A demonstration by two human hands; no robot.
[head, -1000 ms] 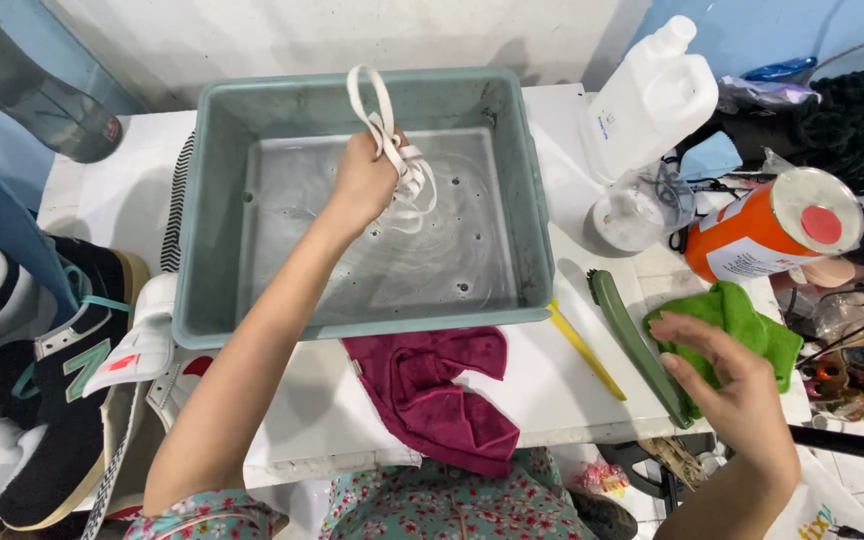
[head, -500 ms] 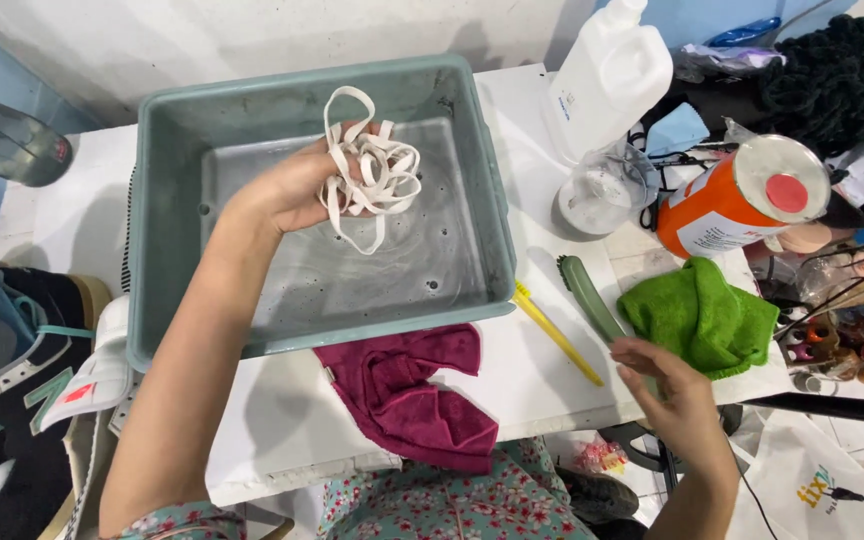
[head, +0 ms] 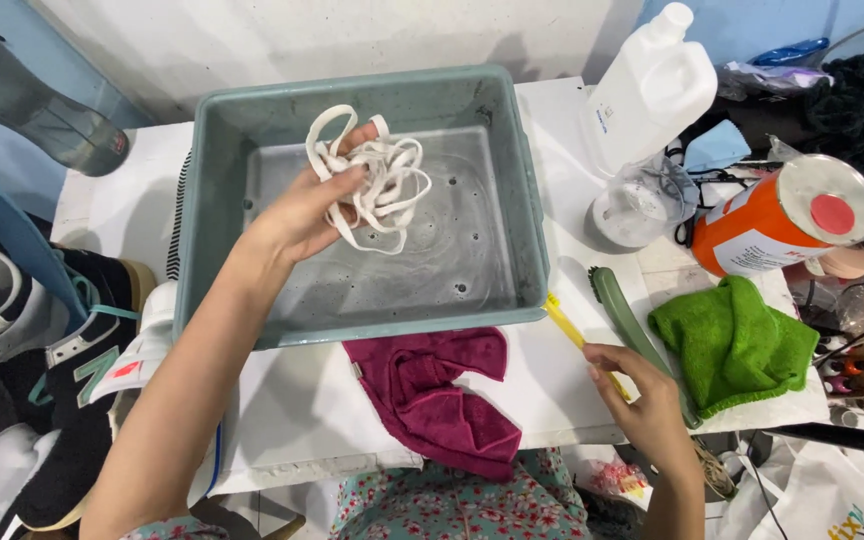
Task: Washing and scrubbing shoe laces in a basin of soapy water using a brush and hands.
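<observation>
Since the earlier frames, the left hand (head: 304, 212) has drawn the white shoelaces (head: 377, 180) from the far wall of the grey-green tub (head: 202, 200) back toward its middle, bunching them from a hanging strand into a loose tangle. Its forearm rises from the near left corner of the bench, wrist bent, fingers closed around the laces above the shallow water. At the near right edge of the bench, the right hand (head: 642, 400) has left the green cloth (head: 737, 340) and now lies on the yellow brush handle (head: 577, 340), fingers curled over it; whether they clamp it cannot be told. Just beside it lies a dark green brush (head: 617, 305). A crimson cloth (head: 442, 390) hangs over the near edge.
</observation>
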